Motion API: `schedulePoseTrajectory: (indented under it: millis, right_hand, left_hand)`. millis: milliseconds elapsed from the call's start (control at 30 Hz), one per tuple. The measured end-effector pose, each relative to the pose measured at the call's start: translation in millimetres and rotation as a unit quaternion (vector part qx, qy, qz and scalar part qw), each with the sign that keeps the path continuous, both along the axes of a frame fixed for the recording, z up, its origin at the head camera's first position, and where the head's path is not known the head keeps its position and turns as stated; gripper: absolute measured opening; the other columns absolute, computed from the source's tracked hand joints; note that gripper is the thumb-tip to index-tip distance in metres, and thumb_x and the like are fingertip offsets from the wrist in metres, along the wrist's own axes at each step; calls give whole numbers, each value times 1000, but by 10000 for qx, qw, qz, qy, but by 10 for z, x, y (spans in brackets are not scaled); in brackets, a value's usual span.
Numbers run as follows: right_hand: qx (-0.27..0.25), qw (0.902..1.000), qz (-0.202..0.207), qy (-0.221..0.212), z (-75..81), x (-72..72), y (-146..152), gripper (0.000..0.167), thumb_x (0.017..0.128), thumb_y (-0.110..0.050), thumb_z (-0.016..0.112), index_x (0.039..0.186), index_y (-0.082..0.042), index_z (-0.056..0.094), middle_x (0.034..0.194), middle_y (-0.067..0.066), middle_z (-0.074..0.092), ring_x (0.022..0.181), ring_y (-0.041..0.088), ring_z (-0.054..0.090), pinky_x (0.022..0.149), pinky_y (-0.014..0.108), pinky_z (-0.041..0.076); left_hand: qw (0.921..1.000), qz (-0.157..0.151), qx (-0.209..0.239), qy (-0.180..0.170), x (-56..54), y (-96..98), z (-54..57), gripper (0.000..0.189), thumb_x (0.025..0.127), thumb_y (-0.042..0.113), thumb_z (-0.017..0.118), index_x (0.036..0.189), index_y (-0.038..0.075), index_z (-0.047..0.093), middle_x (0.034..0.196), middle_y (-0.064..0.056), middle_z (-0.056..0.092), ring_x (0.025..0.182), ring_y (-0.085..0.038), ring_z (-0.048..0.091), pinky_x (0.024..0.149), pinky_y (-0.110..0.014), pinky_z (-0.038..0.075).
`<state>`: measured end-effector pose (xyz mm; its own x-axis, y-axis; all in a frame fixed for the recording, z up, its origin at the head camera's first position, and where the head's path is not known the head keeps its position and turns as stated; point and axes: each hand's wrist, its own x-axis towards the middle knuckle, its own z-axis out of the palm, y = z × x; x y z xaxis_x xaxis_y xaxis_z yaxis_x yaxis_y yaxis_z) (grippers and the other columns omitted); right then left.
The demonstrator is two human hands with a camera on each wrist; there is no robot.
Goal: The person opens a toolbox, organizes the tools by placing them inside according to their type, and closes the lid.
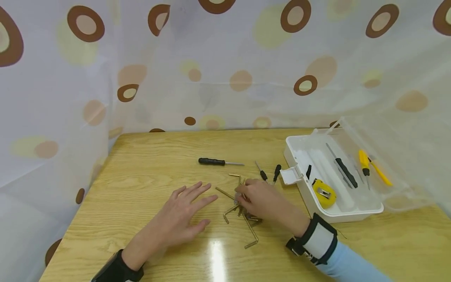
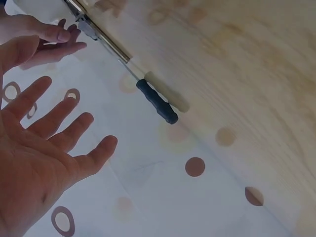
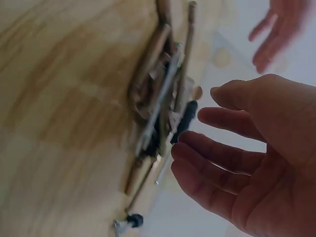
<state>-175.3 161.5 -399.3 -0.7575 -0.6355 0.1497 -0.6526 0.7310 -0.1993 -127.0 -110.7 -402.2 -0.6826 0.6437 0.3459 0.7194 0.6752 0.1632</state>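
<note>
A pile of brass-coloured hex keys [image 1: 251, 231] lies mid-table, mixed with thin silvery shafts and dark handles. My right hand [image 1: 262, 199] is over this pile, its fingertips overlapping the pieces in the head view. The right wrist view shows the same hand [image 3: 247, 153] with relaxed, slightly bent fingers beside the heap [image 3: 163, 98], and nothing between thumb and fingers. To the left of the pile, my left hand [image 1: 183, 215] has its fingers spread and holds nothing. A black-handled screwdriver [image 1: 211, 161] lies beyond both hands; the left wrist view also shows a dark screwdriver handle [image 2: 157, 101].
Two small black-handled screwdrivers [image 1: 263, 174] [image 1: 277, 172] lie behind the right hand. At the right stands a white toolbox [image 1: 338, 214], its clear lid tipped back. Inside are a yellow tape measure [image 1: 325, 194], a black screwdriver [image 1: 347, 173] and a yellow-handled one [image 1: 364, 161]. A patterned curtain hangs behind.
</note>
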Motion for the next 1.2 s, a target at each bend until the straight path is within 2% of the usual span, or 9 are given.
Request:
schedulePoseTrajectory:
  millis: [133,233,367,567,633,733,967,1200]
  right_hand:
    - [53,9999,75,40,-93,-24,-79,17,98,-20,67,85,-13,75,73,-2,58,64,8,50,54,21,41]
    - [116,9996,-21,262,-116,-35,-133,19,96,-19,70,79,-13,71,70,-1,55,62,10,49,49,21,38]
    - [292,9986,-231,382,-119,-40,-201,14,96,-18,71,83,-11,70,73,3,58,64,15,55,49,26,43]
    - [276,9985,-456,142,-110,-32,-228,8,90,-7,77,91,-5,69,82,12,64,76,27,67,58,38,55]
    - [165,9989,-443,62,-103,-35,-220,8,88,-3,77,91,-4,69,82,12,65,76,27,67,59,36,55]
    - [-27,9990,-410,169,-84,-39,-197,9,86,2,76,90,-3,69,81,12,66,75,25,67,60,33,55]
    - [-507,9926,-464,1004,-11,-51,-119,9,84,2,78,86,-4,71,79,8,67,71,20,65,62,29,55]
    - [-730,9908,-507,1018,24,-61,-50,8,85,3,76,89,-2,72,79,7,67,71,18,62,60,25,50]
  left_hand:
    - [9999,139,-48,-75,17,-60,-4,58,90,33,77,144,24,60,157,-8,50,143,-34,50,106,-61,48]
    - [9997,204,-44,-105,27,-100,-8,58,90,33,77,144,23,60,157,-7,50,143,-34,50,106,-61,48]
    - [9997,225,2,-60,39,-142,-15,57,90,34,77,143,22,61,157,-8,50,142,-34,51,105,-61,48]
    - [9995,316,19,-85,55,-192,-25,57,90,35,77,143,22,61,157,-8,50,143,-35,51,105,-62,47]
    - [9992,390,-6,-93,63,-219,-27,57,90,35,77,143,22,61,157,-9,50,143,-35,51,105,-63,47]
    - [9987,496,-34,-111,69,-268,-37,57,90,35,77,143,22,61,157,-9,51,143,-36,50,104,-64,47]
    - [9987,514,55,-6,54,-325,-49,59,89,32,79,143,20,61,155,-12,51,140,-39,53,103,-64,48]
    - [9988,465,61,103,43,-299,-41,59,87,32,80,142,20,62,154,-12,53,140,-38,53,102,-64,49]
